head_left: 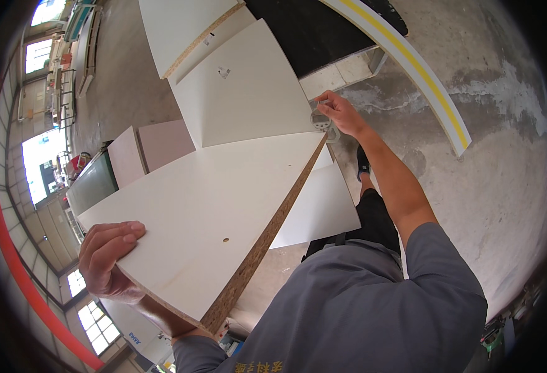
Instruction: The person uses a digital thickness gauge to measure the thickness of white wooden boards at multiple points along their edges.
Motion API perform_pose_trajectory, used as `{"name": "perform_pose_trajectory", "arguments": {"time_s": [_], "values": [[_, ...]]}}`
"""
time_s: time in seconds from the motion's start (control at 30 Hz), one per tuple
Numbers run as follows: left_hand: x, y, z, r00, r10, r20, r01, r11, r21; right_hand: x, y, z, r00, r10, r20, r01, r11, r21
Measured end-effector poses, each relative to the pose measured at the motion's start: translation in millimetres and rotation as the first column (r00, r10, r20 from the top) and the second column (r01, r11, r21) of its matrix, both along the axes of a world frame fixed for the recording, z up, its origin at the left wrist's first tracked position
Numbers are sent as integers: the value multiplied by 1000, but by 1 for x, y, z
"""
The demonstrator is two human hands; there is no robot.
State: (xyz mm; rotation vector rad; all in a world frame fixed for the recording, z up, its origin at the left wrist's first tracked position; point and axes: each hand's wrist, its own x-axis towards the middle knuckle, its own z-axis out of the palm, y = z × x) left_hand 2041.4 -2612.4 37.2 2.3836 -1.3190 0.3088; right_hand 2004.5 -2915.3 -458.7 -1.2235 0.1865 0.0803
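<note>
A white-faced particle board panel (193, 193) slants across the view, its raw chip edge facing right and a small round hole in its face. My left hand (107, 258) is closed over its near left edge, fingers on top; the thumb is hidden below. At the panel's far right corner is a grey dial thickness gauge (321, 122) with a round head. My right hand (343, 115) is closed on the gauge's upper part, fingertips pinched together. The gauge's jaws are partly hidden, so I cannot tell how they meet the panel edge.
Further white panels (242, 81), one bearing a small label, lie beyond. Another white panel (320, 208) sits lower, by my legs. Pinkish boards (161, 144) stand at left. At far right are a black surface (298, 31) and a yellow-striped white strip (419, 65).
</note>
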Motion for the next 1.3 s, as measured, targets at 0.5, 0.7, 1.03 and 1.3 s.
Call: {"name": "perform_pose_trajectory", "arguments": {"time_s": [0.5,0.7,1.03,1.3], "values": [[1,-1,6,996,-27,-85,27,1000,3,-10,-8,27,999,7,-48,-16,984,-178],[-4,1,23,991,19,-134,-17,1000,19,-61,-19,-14,961,-161,-223,181,981,71],[1,-12,30,992,-7,-128,5,1000,-13,-263,-79,-187,804,152,-575,132,897,422],[-9,2,17,996,-1,-85,-6,996,-87,-161,-30,102,925,119,360,115,817,-565]]}}
